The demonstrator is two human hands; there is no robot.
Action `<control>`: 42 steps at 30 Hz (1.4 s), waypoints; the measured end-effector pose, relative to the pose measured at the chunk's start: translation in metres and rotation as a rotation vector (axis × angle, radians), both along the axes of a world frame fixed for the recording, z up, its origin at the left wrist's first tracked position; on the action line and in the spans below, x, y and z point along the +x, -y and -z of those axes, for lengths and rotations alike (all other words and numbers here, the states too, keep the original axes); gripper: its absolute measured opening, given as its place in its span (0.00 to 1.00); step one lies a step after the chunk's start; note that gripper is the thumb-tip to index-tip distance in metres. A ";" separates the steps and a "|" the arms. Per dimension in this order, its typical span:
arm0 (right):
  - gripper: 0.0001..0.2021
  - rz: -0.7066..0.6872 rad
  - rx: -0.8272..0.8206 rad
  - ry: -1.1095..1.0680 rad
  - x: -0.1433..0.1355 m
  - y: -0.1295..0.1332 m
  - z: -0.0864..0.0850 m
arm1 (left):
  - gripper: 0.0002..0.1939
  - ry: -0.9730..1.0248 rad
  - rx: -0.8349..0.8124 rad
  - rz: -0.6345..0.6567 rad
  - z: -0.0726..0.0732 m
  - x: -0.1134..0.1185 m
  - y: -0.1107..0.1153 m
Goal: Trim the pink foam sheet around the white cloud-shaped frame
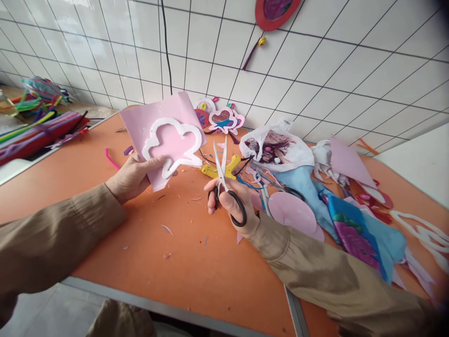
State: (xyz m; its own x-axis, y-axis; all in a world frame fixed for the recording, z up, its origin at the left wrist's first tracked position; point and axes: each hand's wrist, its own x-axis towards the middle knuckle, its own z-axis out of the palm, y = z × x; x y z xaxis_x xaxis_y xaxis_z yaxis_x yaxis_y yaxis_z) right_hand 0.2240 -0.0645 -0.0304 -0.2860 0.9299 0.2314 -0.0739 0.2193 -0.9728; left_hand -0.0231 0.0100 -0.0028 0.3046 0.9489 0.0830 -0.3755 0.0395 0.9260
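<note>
- Scissors (pixel 222 166), steel blades and black handles, raised above the table, points upward, blades slightly parted.
- Right hand (pixel 240 202) has them firmly by the handle loops, fingers curled.
- Left hand (pixel 131 179) pinches pink sheet (pixel 140 122) near its lower edge: thumb across the front, fingers largely hidden behind.
- White lobed outline (pixel 171 164), cloud- or flower-like, lies against the sheet's face, under the thumb; sheet tilted, left of the scissors.
- Orange tabletop (pixel 168 276) strewn with thin paper scraps below the hands.
- Yellow glue gun (pixel 209 171) lies just behind the scissors.
- White plastic bag (pixel 298 152) right of it, dark purple cords inside. Pale label (pixel 286 124) at its top carries dark print, too small to read.
- Right side: pink oval piece (pixel 294 213), blue fabric with purple rose (pixel 354 231).
- Against the tiled wall (pixel 115 56): small framed ornaments (pixel 223 120). Higher up hangs red oval frame (pixel 260 21) with yellow bell (pixel 262 41).
- Far left: bundled pipe cleaners (pixel 42 133).
</note>
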 end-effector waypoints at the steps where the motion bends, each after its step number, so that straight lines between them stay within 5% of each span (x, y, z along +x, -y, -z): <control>1: 0.34 -0.002 0.002 0.007 0.000 0.000 -0.001 | 0.18 -0.010 -0.005 0.012 0.000 -0.001 0.000; 16: 0.34 -0.033 -0.083 -0.008 -0.001 -0.003 0.001 | 0.20 -0.088 -0.073 0.095 0.001 -0.004 0.001; 42: 0.34 -0.055 -0.151 -0.014 -0.002 -0.001 0.001 | 0.15 -0.046 -0.007 0.044 0.004 -0.004 -0.001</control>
State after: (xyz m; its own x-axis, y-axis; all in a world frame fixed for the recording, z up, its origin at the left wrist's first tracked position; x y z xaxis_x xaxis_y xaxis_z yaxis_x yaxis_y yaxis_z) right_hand 0.2219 -0.0638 -0.0312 -0.3353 0.9374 0.0941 -0.0951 0.0658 -0.9933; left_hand -0.0268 0.0107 -0.0066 0.3490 0.9351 0.0617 -0.3301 0.0610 0.9420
